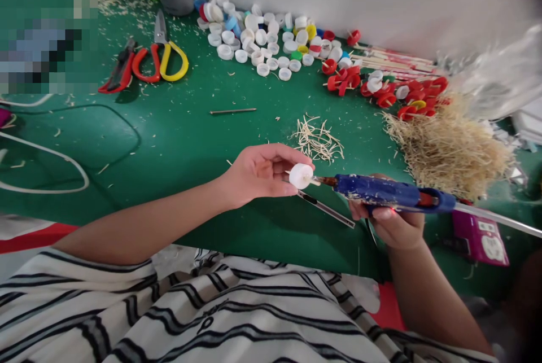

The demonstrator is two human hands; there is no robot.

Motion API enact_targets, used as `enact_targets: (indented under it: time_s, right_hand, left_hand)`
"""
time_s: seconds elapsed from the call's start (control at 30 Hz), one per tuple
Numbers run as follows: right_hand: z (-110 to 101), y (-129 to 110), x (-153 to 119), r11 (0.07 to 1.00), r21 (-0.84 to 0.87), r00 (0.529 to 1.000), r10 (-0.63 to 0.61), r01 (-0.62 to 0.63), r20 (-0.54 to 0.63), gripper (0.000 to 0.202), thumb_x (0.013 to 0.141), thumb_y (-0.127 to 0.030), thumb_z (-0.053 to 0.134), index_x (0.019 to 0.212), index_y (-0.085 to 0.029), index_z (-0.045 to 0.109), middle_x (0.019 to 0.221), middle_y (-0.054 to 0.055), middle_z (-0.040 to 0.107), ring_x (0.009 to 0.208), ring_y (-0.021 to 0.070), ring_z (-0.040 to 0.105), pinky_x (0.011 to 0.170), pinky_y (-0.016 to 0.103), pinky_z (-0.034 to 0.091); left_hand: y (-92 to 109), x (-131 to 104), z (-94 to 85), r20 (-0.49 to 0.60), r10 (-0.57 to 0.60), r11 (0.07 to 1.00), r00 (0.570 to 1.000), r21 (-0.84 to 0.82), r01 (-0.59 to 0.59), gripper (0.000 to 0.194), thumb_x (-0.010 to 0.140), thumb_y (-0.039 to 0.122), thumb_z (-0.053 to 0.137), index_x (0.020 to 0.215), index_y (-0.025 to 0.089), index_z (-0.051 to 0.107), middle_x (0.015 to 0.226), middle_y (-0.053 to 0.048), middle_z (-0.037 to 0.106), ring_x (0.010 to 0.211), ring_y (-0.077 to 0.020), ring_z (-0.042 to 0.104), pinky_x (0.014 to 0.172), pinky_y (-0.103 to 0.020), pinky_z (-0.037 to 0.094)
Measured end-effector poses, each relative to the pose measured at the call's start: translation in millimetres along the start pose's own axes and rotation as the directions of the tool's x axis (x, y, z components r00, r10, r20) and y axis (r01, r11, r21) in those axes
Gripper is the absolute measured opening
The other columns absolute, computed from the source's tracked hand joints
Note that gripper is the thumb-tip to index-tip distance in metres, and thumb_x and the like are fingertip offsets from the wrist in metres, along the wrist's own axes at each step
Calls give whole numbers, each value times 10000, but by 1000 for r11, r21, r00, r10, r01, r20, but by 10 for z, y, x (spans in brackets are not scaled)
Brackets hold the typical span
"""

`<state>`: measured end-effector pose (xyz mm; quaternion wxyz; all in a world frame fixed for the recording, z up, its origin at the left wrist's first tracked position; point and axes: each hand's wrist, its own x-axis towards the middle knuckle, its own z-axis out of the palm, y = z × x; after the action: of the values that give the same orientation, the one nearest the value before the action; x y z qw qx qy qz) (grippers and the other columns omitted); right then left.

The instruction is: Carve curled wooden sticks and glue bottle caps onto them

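Note:
My left hand (266, 174) is closed, pinching a white bottle cap (301, 176) between thumb and fingers. A short pale stick pokes out of the cap's face. My right hand (396, 224) is wrapped round a blue hot glue gun (376, 190), with a clear glue stick (499, 218) running out of its rear. The gun's nozzle points left and its tip is at the cap, by the little stick; whether they touch I cannot tell. Under the cap lies a snap-off utility knife (326, 209). A small heap of pale strands (318, 138) is just beyond.
White and coloured bottle caps (254, 35) lie along the wall, with red caps on sticks (345, 79) to their right. A straw-like fibre pile (449, 148) sits at right near a purple box (480, 236). Scissors (160, 52), pliers (121, 72) and a nail (232, 110) are left.

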<state>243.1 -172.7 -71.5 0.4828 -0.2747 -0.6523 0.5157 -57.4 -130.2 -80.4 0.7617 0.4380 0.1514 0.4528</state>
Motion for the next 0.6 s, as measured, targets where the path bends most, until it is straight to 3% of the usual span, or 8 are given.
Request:
enact_targets:
  time_s: [0.6]
  right_hand:
    - [-23, 15, -39, 996, -58, 997, 64, -66, -30, 171, 984, -368, 729, 861, -261, 782, 755, 43, 652, 563, 185, 585, 469, 348, 447]
  left_hand:
    - [-11, 12, 8, -2, -8, 1000, 1000, -27, 8, 520, 670, 46, 1015, 1119, 281, 898, 1172, -40, 874, 1072, -159, 832, 932, -234, 694]
